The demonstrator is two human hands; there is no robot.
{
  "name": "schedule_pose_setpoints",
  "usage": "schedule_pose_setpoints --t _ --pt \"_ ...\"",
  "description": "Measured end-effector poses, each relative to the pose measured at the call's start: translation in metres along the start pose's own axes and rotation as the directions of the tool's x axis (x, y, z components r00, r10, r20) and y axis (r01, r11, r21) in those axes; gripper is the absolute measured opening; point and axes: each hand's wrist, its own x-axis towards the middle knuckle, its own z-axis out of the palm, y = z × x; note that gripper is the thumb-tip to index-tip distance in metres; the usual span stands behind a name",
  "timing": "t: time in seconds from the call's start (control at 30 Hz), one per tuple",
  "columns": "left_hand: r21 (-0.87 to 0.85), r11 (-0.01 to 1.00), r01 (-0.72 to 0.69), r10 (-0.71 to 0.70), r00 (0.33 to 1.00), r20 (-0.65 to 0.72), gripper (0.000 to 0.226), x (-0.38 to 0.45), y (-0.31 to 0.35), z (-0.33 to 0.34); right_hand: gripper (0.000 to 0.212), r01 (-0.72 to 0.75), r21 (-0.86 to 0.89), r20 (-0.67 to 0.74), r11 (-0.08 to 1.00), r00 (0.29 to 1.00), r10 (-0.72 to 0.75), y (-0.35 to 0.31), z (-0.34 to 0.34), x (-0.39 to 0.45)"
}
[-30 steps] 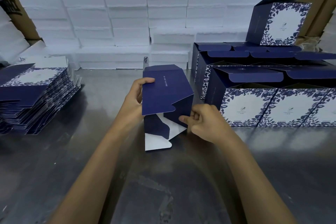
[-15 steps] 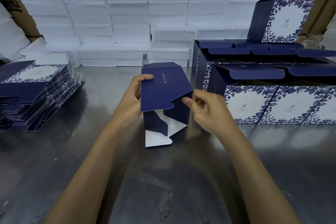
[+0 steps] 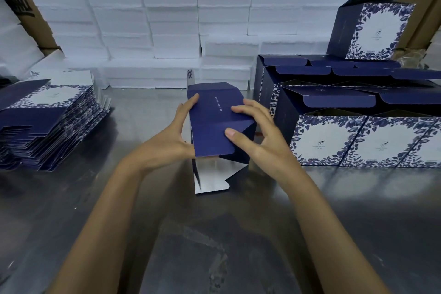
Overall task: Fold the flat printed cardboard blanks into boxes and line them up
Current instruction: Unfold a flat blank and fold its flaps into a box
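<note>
A half-folded navy box (image 3: 212,122) stands on the steel table in the middle of the view, with a white-lined bottom flap (image 3: 210,179) hanging toward me. My left hand (image 3: 171,136) grips its left edge, fingers curled over the top panel. My right hand (image 3: 257,136) holds the right side, thumb pressing on the top panel and fingers wrapped round the far corner. A stack of flat printed blanks (image 3: 45,122) lies at the left. Finished navy-and-floral boxes (image 3: 358,141) stand in rows at the right, lids open.
White foam boxes (image 3: 167,26) are stacked like a wall along the back of the metal table (image 3: 214,246). One folded box (image 3: 372,31) sits on top of the rows at the far right. Brown cartons stand behind everything.
My right hand left the lower right corner flap and moved up onto the top panel and right side. The box has been squared up and pushed a little further from me.
</note>
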Motion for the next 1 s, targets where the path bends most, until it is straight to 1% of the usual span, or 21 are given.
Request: schedule_pose_setpoints --t 0.07,0.2,0.27,0.3,0.33,0.4,0.43,0.47,0.5,0.53,0.63,0.7,0.8,0.87,0.93,1.0 --pt "0.013 0.999 0.036 -0.037 0.997 0.069 0.128 -0.005 -0.001 -0.006 0.041 0.024 -0.02 -0.002 1.0 1.0 -0.024 0.004 0.0 0.001" --pt "0.116 0.987 0.11 -0.127 0.981 0.15 0.136 -0.011 -0.002 -0.016 0.041 0.068 -0.053 -0.051 0.996 0.996 -0.07 0.011 0.006 0.005" --pt "0.124 0.988 0.092 -0.109 0.984 0.139 0.133 -0.013 0.002 -0.015 0.039 0.085 -0.074 -0.103 0.994 0.99 -0.093 0.013 0.01 0.006" --pt "0.118 0.992 0.053 -0.064 0.994 0.084 0.126 -0.011 0.005 -0.012 0.038 0.093 -0.08 -0.125 0.992 0.987 -0.103 0.013 0.012 0.007" --pt "0.103 0.995 0.001 0.0 1.0 -0.007 0.112 -0.009 0.008 -0.008 0.037 0.099 -0.079 -0.142 0.992 0.984 -0.11 0.013 0.013 0.008" --pt "0.017 0.994 -0.111 0.113 0.973 -0.202 0.072 -0.002 0.012 0.0 0.034 0.096 -0.055 -0.159 0.994 0.982 -0.104 0.013 0.015 0.009" --pt "-0.04 0.984 -0.173 0.158 0.954 -0.255 0.054 0.001 0.013 0.005 0.032 0.087 -0.031 -0.159 0.996 0.983 -0.091 0.012 0.015 0.009" --pt "-0.083 0.97 -0.229 0.199 0.941 -0.273 0.04 0.003 0.012 0.009 0.032 0.077 0.003 -0.156 0.997 0.985 -0.075 0.011 0.016 0.009" --pt "-0.108 0.957 -0.269 0.23 0.933 -0.277 0.031 0.005 0.01 0.012 0.031 0.068 0.041 -0.153 0.997 0.986 -0.061 0.01 0.016 0.008" --pt "-0.129 0.948 -0.289 0.244 0.926 -0.287 0.026 0.006 0.008 0.015 0.03 0.06 0.076 -0.151 0.995 0.987 -0.048 0.009 0.017 0.007" --pt "-0.205 0.926 -0.318 0.232 0.905 -0.356 0.023 0.01 0.003 0.021 0.025 0.057 0.121 -0.17 0.991 0.985 -0.036 0.007 0.021 0.006" --pt "-0.245 0.919 -0.309 0.199 0.9 -0.388 0.022 0.012 0.0 0.025 0.02 0.063 0.137 -0.226 0.989 0.974 -0.031 0.005 0.026 0.007" --pt "-0.217 0.931 -0.293 0.178 0.884 -0.432 0.022 0.015 -0.004 0.025 0.019 0.069 0.116 -0.286 0.991 0.958 -0.033 0.001 0.033 0.01" --pt "-0.216 0.93 -0.297 0.193 0.896 -0.399 0.019 0.015 -0.006 0.022 0.019 0.062 0.102 -0.27 0.993 0.962 -0.033 0.001 0.031 0.012" --pt "-0.243 0.928 -0.282 0.188 0.919 -0.348 0.023 0.013 -0.006 0.017 0.02 0.05 0.123 -0.227 0.991 0.974 -0.021 0.004 0.024 0.013" --pt "-0.264 0.922 -0.284 0.188 0.923 -0.335 0.024 0.012 -0.007 0.014 0.026 0.054 0.156 -0.183 0.986 0.983 -0.025 0.006 0.015 0.013"
